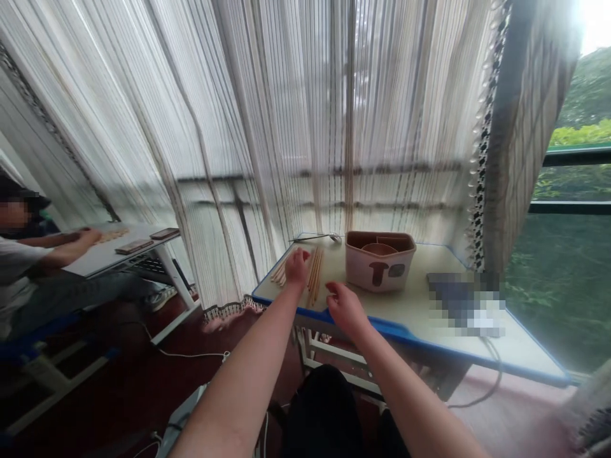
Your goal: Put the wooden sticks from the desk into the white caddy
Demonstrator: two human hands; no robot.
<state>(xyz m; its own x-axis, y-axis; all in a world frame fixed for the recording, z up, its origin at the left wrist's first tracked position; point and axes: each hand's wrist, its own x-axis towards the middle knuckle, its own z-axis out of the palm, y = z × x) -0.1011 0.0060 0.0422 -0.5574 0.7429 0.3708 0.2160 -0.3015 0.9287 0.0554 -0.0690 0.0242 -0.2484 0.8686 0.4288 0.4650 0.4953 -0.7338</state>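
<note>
Sticks (314, 275) are lying side by side at centre, probably for easy reach; the left hand (298, 267) is covering some, grip unclear; the right hand (346, 309) is hanging nearby, loosely curled, seemingly empty.

Our left hand (298, 268) covers part of the wooden sticks (314, 278), and we cannot tell whether it grips any. The walls of the container (359, 273) hide its bottom from us. Coarse blocks (dark ones, mostly) mask an object (456, 302). The left edge cuts off another person (21, 273), whose small pieces (113, 235) we find too blurred to identify.
</note>
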